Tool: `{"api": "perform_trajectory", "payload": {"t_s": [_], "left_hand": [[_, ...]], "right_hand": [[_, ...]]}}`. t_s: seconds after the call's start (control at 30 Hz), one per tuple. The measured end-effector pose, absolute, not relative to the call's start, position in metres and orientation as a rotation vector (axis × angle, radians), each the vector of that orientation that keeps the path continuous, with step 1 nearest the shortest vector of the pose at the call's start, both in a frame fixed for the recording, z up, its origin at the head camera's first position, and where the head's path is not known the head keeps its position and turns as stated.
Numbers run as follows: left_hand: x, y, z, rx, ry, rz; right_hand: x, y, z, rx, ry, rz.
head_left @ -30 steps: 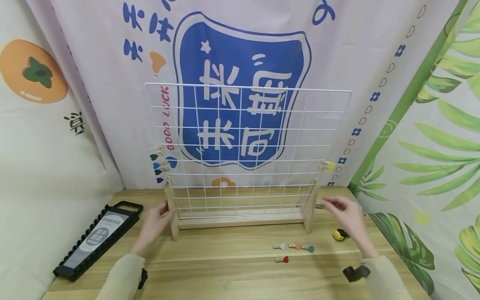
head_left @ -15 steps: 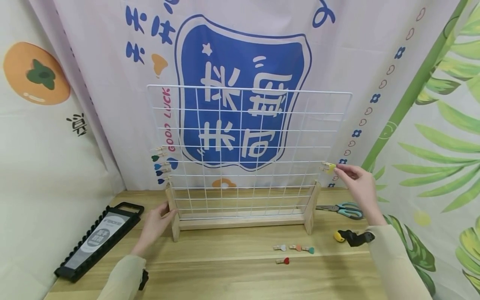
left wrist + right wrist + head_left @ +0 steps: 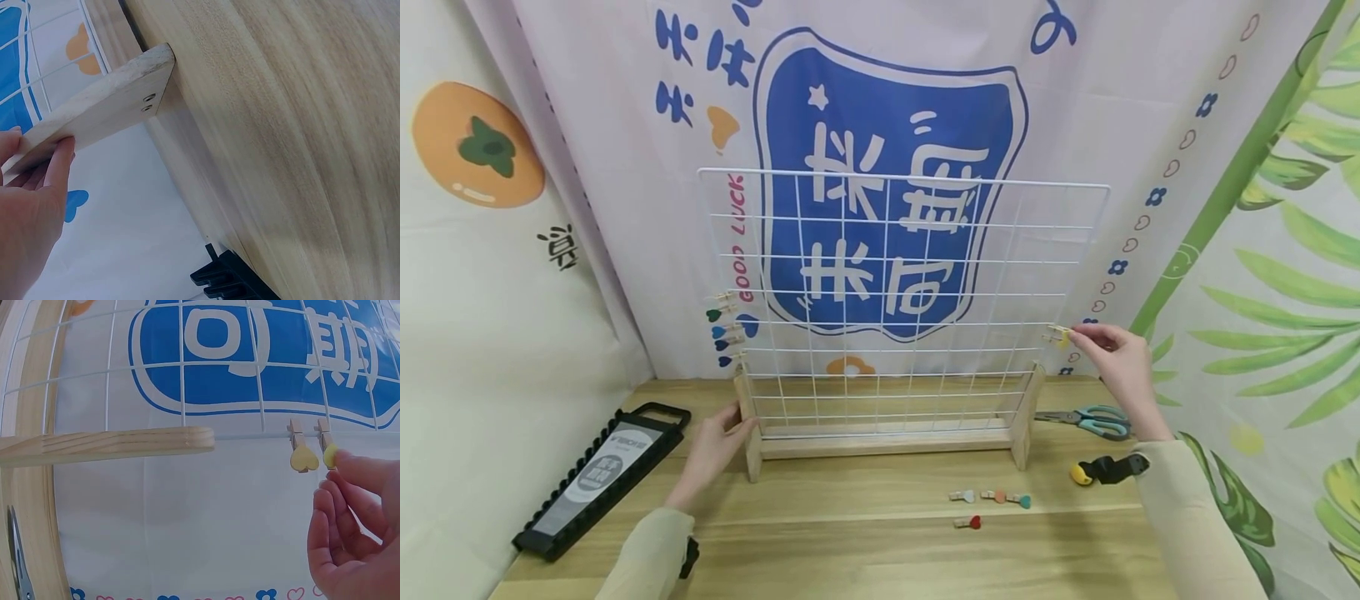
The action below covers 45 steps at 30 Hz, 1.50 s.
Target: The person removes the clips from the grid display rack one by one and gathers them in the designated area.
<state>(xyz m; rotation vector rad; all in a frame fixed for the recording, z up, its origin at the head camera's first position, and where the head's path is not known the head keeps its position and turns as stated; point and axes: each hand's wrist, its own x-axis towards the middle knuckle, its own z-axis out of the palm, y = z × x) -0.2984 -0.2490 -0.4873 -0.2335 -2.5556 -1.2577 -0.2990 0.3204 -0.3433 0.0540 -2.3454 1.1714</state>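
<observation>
A white wire grid panel point(image 3: 880, 258) stands upright in a wooden stand point(image 3: 887, 446). My left hand point(image 3: 715, 442) grips the stand's left upright point(image 3: 94, 112), thumb on one side and fingers on the other. At the grid's right edge hang two small clothespins with yellow hearts. My right hand point(image 3: 1116, 358) pinches one yellow heart clothespin point(image 3: 329, 455) by its heart end, between thumb and index finger. The other yellow heart clothespin point(image 3: 304, 457) hangs right beside it, untouched. Several clothespins with green and blue hearts point(image 3: 721, 333) line the grid's left edge.
On the table lie clothespins with white point(image 3: 962, 496), orange point(image 3: 996, 497), teal point(image 3: 1021, 501) and red point(image 3: 970, 522) hearts. Scissors point(image 3: 1097, 421) and a yellow-and-black object point(image 3: 1081, 474) lie at the right. A black ribbed holder point(image 3: 602, 483) lies at the left.
My right hand has risen from beside the scissors to the yellow clothespins at the grid's right edge, uncovering the scissors. My left hand has stayed on the upright.
</observation>
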Motion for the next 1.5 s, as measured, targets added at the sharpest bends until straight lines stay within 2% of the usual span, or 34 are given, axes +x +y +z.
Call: {"api": "perform_trajectory", "payload": {"t_s": [0.63,0.9,1.5], "left_hand": [[-0.298,-0.247,-0.489,-0.254,-2.529,-1.254],[-0.298,-0.247,-0.488,-0.25,-2.532,-1.286],[-0.298,-0.249,-0.489,-0.238,-2.552,-1.267]], "right_hand": [[-0.298,0.32,-0.341,-0.002,-2.31,1.109],[-0.285,0.325,-0.346,-0.006,-2.3,1.067],[-0.246,0.309,-0.416,0.102,-2.449,0.935]]}}
